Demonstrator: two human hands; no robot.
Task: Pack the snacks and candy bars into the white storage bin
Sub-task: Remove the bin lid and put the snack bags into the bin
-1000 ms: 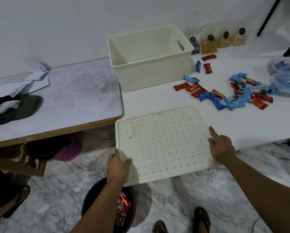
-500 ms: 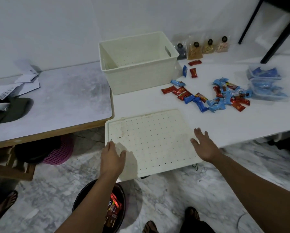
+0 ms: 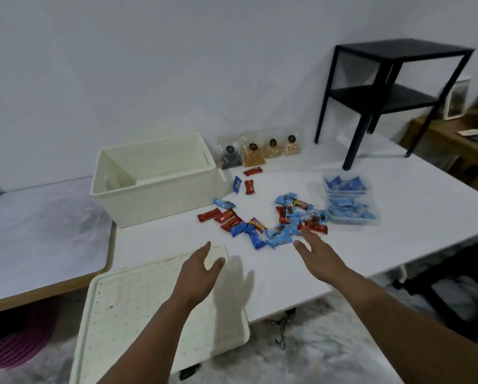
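Head view: your left hand is hovering, fingers spread, above the lid; your right hand is reaching, fingers straight, beside the candy bars.

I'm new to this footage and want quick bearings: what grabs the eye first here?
The scatter of red and blue candy bars mid-table, right of the empty white storage bin. Both hands reach forward open, the right hand nearly at the candy, the left hand above the perforated lid at the near edge.
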